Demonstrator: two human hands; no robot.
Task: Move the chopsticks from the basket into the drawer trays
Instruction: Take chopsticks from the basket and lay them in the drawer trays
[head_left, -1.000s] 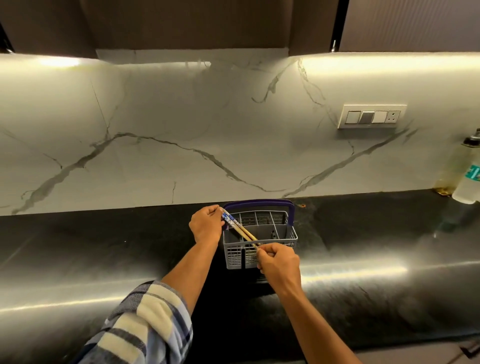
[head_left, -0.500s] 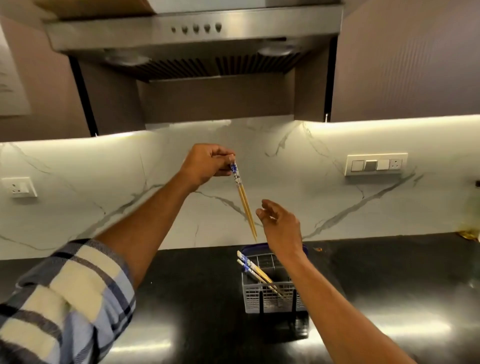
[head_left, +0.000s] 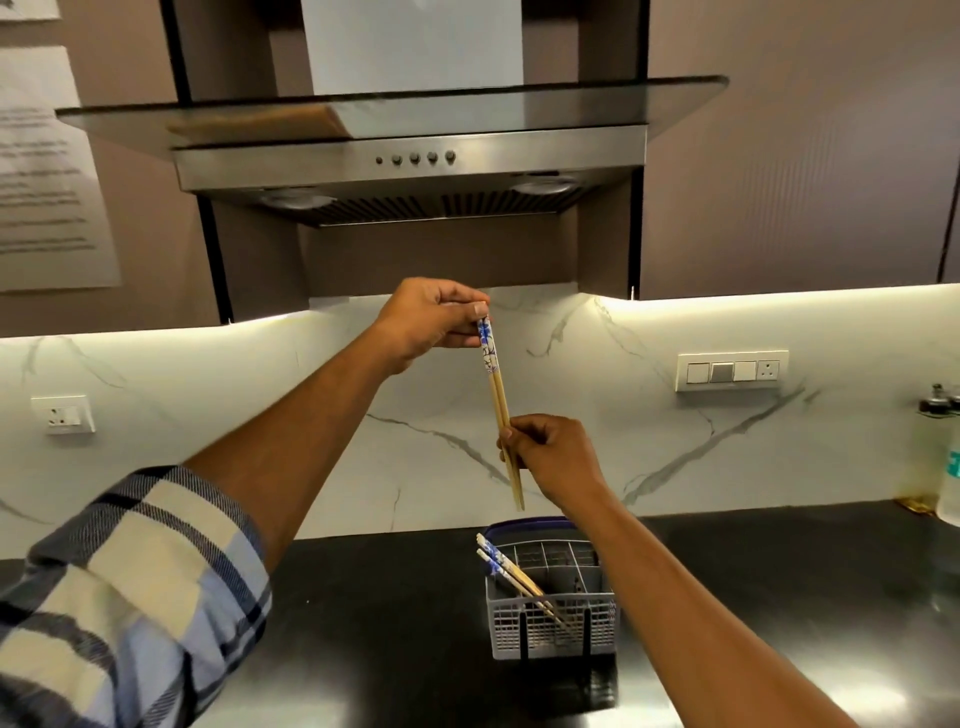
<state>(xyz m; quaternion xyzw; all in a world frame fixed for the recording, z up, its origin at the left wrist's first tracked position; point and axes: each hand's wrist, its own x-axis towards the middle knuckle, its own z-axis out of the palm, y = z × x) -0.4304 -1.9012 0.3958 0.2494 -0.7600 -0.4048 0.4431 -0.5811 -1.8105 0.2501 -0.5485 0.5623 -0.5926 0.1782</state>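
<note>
- Premises: domestic kitchen.
- Steel extractor hood (head_left: 410, 171) mounted between wall cabinets.
- Marble backsplash (head_left: 260, 395) with sockets, above a black counter (head_left: 374, 623).
- Cutlery basket (head_left: 550, 618) on the counter.

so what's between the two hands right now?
Head view: only the pair of chopsticks, which left hand pinches at the top and right hand grips lower down.

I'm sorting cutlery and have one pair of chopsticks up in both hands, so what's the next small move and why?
Probably carry the held pair down toward the drawer, which isn't in view. The left hand pinches its patterned tops and the right hand grips near the tips, so it's secure and clear of the basket, where more chopsticks wait.
</note>
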